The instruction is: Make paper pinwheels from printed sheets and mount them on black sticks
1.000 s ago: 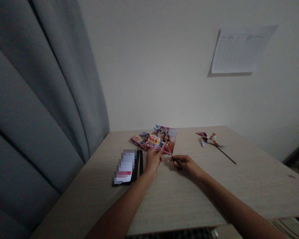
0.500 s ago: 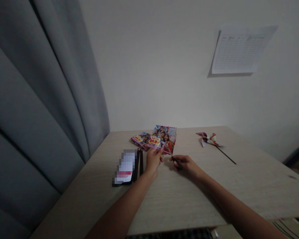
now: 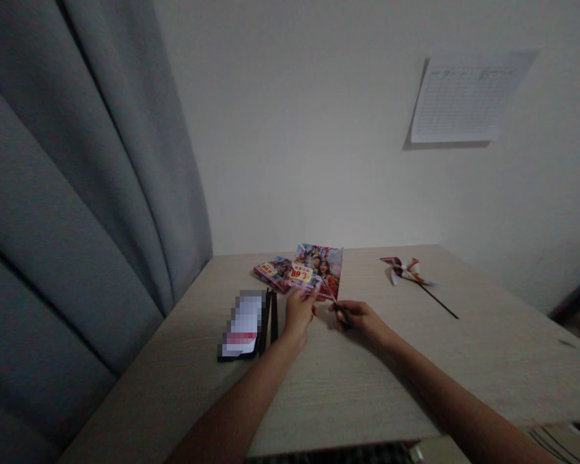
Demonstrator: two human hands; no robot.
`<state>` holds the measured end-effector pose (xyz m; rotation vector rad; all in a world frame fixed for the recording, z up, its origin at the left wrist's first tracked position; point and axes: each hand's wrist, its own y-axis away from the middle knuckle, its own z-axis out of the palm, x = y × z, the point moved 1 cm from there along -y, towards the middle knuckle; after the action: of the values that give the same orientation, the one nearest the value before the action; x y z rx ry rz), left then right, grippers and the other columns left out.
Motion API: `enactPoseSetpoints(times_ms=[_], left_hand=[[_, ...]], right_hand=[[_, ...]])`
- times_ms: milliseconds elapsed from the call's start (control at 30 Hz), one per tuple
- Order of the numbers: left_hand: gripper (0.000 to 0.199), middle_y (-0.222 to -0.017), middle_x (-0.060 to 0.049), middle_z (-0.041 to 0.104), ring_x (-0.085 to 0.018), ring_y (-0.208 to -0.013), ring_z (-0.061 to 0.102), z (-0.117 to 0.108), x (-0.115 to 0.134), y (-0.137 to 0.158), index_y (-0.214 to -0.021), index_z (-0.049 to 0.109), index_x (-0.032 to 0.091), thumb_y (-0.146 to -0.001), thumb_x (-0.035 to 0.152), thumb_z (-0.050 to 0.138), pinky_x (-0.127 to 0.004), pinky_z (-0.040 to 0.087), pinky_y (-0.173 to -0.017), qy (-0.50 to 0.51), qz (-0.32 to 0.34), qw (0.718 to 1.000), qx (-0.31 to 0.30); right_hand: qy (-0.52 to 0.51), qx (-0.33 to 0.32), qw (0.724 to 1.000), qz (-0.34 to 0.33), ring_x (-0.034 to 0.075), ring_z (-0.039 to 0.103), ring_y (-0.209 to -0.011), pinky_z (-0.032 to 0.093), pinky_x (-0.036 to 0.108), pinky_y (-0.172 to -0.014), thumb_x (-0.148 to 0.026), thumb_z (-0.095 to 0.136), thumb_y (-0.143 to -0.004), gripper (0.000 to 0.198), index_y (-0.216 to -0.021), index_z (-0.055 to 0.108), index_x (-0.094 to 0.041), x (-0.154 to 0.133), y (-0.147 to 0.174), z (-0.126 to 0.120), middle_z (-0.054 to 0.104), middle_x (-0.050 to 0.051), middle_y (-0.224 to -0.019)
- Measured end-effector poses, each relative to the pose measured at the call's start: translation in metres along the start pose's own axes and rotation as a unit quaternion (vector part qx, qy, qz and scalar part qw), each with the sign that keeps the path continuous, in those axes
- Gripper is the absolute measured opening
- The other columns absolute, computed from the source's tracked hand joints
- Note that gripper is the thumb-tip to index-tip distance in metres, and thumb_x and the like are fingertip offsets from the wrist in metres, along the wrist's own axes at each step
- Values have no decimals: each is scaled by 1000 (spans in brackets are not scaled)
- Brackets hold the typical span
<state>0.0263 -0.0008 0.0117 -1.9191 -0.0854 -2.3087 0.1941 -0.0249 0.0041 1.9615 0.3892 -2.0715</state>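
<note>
Hardly anything has shifted since earlier; flyer (image 3: 303, 276) tilted slightly. Left hand (image 3: 298, 311) grip is pinched on the flyer's near edge, arm stretched forward. Scissors (image 3: 336, 304) are clasped in right hand (image 3: 362, 318), blades at the flyer, above the surface (image 3: 367, 386).

I see a table (image 3: 348, 380) of pale, matt wood-grain board, and on it a glossy printed paper flyer (image 3: 319, 265) that my left hand (image 3: 298, 312) pinches, while my right hand (image 3: 362, 319) holds scissors (image 3: 336, 304) with thin metal-looking blades and dark handles. The phone (image 3: 243, 323) has a smooth, shiny screen, and the strips (image 3: 269, 314) beside it look dark and matt. The pinwheel (image 3: 406, 269) is folded printed paper on a thin dark stick, the curtain (image 3: 77, 193) is soft grey matt cloth, and the sheet (image 3: 464, 96) on the matt wall is plain paper.
</note>
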Motion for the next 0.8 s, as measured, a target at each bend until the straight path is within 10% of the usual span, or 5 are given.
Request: enactPoseSetpoints(times_ms=[800], left_hand=[[38,-64,-1,66,-6,-39,46,-2,-1,-1,-72,61,15,-70,50,76,-16,23,-38,-8,-18,1000,1]], right_hand=[[12,-4,1000,5,10,43,-56,27,26,-55,-57,75,-69,54,-99,70,-12,0,0,-3,56,-1,-62]])
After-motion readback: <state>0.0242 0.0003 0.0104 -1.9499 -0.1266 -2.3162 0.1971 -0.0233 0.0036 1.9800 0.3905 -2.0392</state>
